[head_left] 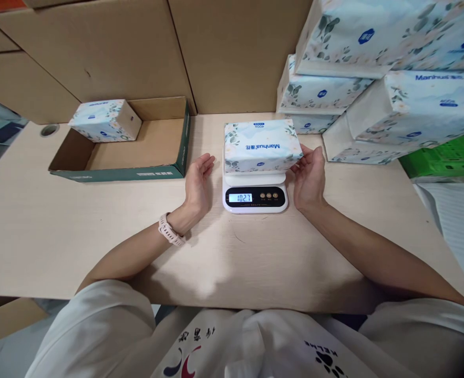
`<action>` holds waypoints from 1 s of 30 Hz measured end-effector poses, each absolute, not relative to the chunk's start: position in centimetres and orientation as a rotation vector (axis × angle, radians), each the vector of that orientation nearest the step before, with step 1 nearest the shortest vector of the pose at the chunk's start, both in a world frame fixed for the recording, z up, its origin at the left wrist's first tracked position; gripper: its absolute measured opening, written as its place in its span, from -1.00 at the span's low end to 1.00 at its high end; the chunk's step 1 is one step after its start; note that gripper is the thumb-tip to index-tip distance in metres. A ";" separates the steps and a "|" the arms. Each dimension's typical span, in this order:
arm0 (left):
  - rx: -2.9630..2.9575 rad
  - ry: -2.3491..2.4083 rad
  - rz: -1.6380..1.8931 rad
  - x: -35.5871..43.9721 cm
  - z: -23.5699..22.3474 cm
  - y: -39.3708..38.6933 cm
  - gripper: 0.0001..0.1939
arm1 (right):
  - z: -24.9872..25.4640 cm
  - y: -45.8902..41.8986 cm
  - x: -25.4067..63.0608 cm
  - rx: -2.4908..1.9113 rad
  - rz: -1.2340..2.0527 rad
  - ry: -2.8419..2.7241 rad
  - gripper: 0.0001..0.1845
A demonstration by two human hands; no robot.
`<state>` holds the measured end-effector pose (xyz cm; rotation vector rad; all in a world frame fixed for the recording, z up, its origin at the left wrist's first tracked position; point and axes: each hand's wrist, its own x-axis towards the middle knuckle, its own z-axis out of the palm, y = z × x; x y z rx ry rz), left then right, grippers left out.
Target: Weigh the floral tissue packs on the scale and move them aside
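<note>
A pack of tissues (261,147), white and pale blue with printed flowers and "Manhua" lettering, lies on a white digital scale (255,205). The lit display reads about 102.7. My left hand (199,184) is just left of the scale, apart from the pack, fingers stretched out and holding nothing. At the pack's right end is my right hand (309,176), palm turned in, fingers extended; some fingertips are hidden behind the pack's edge, close to or touching it. Another tissue pack (103,121) rests in the left part of an open cardboard tray (137,172) with green outer sides.
Stacked tissue packs (416,110) stand at the back right. Behind the table (232,257) rise large cardboard boxes (239,58). A green crate (448,157) is beyond the right edge. A round cable hole (49,130) sits at the table's back left.
</note>
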<state>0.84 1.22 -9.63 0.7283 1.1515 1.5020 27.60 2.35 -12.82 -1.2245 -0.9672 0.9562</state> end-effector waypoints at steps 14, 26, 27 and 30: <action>0.753 1.194 1.469 0.8 -9.6 1.4 -0.78 | -13.0 3.7 28.8 -1.157 1.029 -0.842 -0.60; 0.792 1.263 1.495 0.3 -8.1 1.3 -0.89 | -10.9 3.3 28.8 -1.235 0.958 -0.831 -0.56; 0.850 1.253 1.496 0.2 -7.7 1.1 -0.87 | -10.2 3.1 28.8 -1.261 0.900 -0.870 -0.52; 1.073 1.157 1.382 0.3 -6.3 0.4 -0.72 | -8.2 2.1 28.6 -1.310 0.783 -1.059 -0.36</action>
